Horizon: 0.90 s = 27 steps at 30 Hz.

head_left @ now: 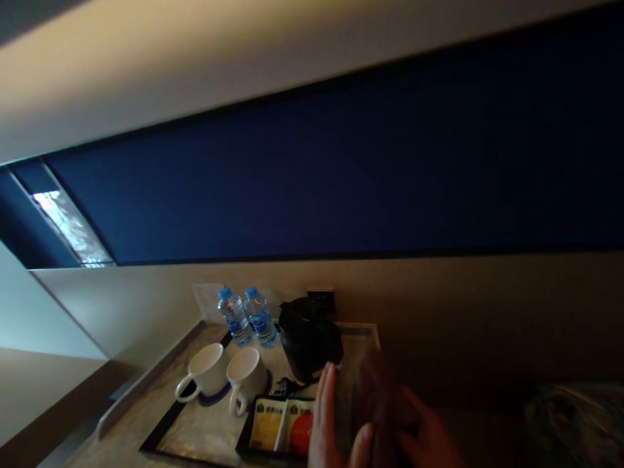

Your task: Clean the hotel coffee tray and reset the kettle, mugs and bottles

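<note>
A dark, blurred object (377, 396) is being gripped between the left hand (329, 429) and right hand (429, 439). It is being held just right of the kettle (309, 338), above the tray (195, 432).

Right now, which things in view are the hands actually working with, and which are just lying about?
In hand:
- left hand and right hand, together gripping a blurred dark thing over the tray; what it is, I cannot tell

Lying about:
- kettle
- two mugs
- two bottles
- sachets
- card
</note>
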### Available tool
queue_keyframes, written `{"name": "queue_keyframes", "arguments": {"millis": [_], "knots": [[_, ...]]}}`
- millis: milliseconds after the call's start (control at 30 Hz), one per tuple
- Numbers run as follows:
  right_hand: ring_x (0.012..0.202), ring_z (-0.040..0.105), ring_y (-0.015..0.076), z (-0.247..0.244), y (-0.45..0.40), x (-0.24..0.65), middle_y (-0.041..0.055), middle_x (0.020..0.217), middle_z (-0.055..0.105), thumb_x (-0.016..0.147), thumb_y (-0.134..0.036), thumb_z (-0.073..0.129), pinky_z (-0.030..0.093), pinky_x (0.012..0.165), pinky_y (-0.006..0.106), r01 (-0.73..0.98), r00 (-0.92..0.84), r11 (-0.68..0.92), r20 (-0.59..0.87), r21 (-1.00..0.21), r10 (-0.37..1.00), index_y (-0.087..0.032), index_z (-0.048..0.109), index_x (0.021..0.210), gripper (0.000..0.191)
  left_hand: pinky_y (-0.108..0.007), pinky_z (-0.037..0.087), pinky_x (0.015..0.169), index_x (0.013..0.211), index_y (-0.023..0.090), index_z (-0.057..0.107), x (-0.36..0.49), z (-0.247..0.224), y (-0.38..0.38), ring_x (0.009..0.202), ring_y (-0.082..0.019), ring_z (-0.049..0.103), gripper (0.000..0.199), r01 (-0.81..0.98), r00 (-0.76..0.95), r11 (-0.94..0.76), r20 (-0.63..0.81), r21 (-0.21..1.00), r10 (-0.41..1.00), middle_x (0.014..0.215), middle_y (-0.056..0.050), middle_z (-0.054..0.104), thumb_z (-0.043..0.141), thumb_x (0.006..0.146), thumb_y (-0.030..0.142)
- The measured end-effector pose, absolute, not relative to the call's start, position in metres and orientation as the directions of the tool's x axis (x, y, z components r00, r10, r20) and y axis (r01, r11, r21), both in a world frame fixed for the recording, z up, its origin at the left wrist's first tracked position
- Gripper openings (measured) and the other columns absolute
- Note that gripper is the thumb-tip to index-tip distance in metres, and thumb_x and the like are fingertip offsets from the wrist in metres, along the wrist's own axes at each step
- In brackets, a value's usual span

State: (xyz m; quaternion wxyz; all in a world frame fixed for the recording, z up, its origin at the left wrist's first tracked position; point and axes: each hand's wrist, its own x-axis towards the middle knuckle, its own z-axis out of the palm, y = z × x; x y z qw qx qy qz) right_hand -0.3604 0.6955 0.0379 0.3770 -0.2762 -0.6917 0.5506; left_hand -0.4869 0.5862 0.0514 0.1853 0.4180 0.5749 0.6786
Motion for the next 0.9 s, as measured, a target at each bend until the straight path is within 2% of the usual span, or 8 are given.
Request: {"name": "queue_keyframes", "arguments": {"millis": [100, 200, 300, 433, 567, 633, 733, 900], "knots": [[0.115, 0.062, 0.0262, 0.105, 0.715, -0.366, 0.0130, 0.126, 0.064, 0.066, -0.024, 0.059, 0.050, 0.099, 0.038, -0.087, -0.510, 0.241, 0.251, -0.967, 0.823, -0.016, 0.057, 0.126, 0.060, -0.057, 0.032, 0.116, 0.152, 0.033, 0.030, -0.502, 0.087, 0.606, 0.145, -0.039, 0.029, 0.098, 0.755, -0.285, -0.272, 0.672, 0.597, 0.684, 0.161, -0.008, 0.025, 0.080, 0.068, 0.035], [0.111, 0.063, 0.0225, 0.164, 0.726, -0.376, 0.0100, 0.123, 0.065, 0.074, -0.024, 0.056, 0.049, 0.098, 0.034, -0.213, -0.530, 0.312, 0.378, -0.926, 0.760, -0.017, 0.058, 0.119, 0.046, -0.057, 0.037, 0.113, 0.150, 0.036, 0.033, -0.508, 0.131, 0.638, 0.143, -0.037, 0.033, 0.096, 0.901, -0.101, -0.242, 0.717, 0.359, 0.690, 0.159, -0.008, 0.030, 0.073, 0.067, 0.011], [0.102, 0.066, 0.0221, 0.194, 0.744, -0.369, 0.0095, 0.112, 0.069, 0.080, -0.036, 0.062, 0.052, 0.092, 0.033, -0.265, -0.475, 0.340, 0.429, -0.902, 0.768, -0.016, 0.060, 0.115, 0.041, -0.048, 0.041, 0.112, 0.144, 0.034, 0.045, -0.510, 0.177, 0.667, 0.136, -0.029, 0.046, 0.082, 0.814, -0.159, -0.253, 0.620, 0.522, 0.768, 0.153, -0.007, 0.041, 0.063, 0.070, 0.003], [0.101, 0.066, 0.0234, 0.201, 0.799, -0.313, 0.0102, 0.112, 0.070, 0.078, -0.048, 0.068, 0.054, 0.091, 0.036, -0.212, -0.469, 0.389, 0.443, -0.896, 0.764, -0.015, 0.061, 0.117, 0.051, -0.040, 0.047, 0.107, 0.129, 0.026, 0.061, -0.494, 0.218, 0.697, 0.125, -0.028, 0.056, 0.064, 0.490, -0.185, -0.300, 0.434, 0.818, 0.881, 0.137, -0.008, 0.058, 0.077, 0.067, 0.022], [0.104, 0.066, 0.0242, 0.200, 0.873, -0.258, 0.0101, 0.116, 0.069, 0.086, -0.050, 0.060, 0.053, 0.094, 0.041, -0.080, -0.427, 0.547, 0.525, -0.833, 0.737, -0.018, 0.062, 0.122, 0.049, -0.041, 0.053, 0.097, 0.122, 0.017, 0.063, -0.463, 0.234, 0.741, 0.107, -0.027, 0.066, 0.053, 0.292, -0.451, -0.293, 0.401, 0.910, 0.797, 0.116, -0.010, 0.071, 0.070, 0.073, 0.035], [0.107, 0.064, 0.0249, 0.204, 0.900, -0.249, 0.0115, 0.119, 0.067, 0.091, -0.039, 0.053, 0.050, 0.098, 0.046, 0.005, -0.408, 0.685, 0.624, -0.728, 0.666, -0.017, 0.061, 0.126, 0.042, -0.041, 0.053, 0.095, 0.121, 0.016, 0.064, -0.455, 0.242, 0.767, 0.102, -0.027, 0.067, 0.051, 0.434, -0.599, -0.245, 0.480, 0.867, 0.641, 0.113, -0.010, 0.071, 0.066, 0.074, 0.036], [0.113, 0.059, 0.0234, 0.211, 0.916, -0.241, 0.0118, 0.123, 0.064, 0.088, -0.021, 0.052, 0.046, 0.104, 0.043, 0.027, -0.480, 0.822, 0.714, -0.569, 0.510, -0.013, 0.062, 0.126, 0.040, -0.044, 0.045, 0.103, 0.125, 0.018, 0.062, -0.458, 0.257, 0.803, 0.109, -0.027, 0.062, 0.047, 0.778, -0.614, 0.114, 0.709, 0.618, 0.348, 0.121, -0.011, 0.066, 0.051, 0.083, 0.032], [0.120, 0.056, 0.0186, 0.192, 0.915, -0.164, 0.0068, 0.128, 0.062, 0.087, -0.022, 0.058, 0.042, 0.109, 0.035, -0.071, -0.636, 0.790, 0.639, -0.608, 0.434, -0.018, 0.063, 0.126, 0.039, -0.051, 0.043, 0.099, 0.131, 0.008, 0.058, -0.448, 0.255, 0.869, 0.118, -0.040, 0.051, 0.061, 0.759, -0.590, 0.597, 0.664, 0.261, 0.460, 0.135, -0.021, 0.053, 0.041, 0.090, 0.051]]}}
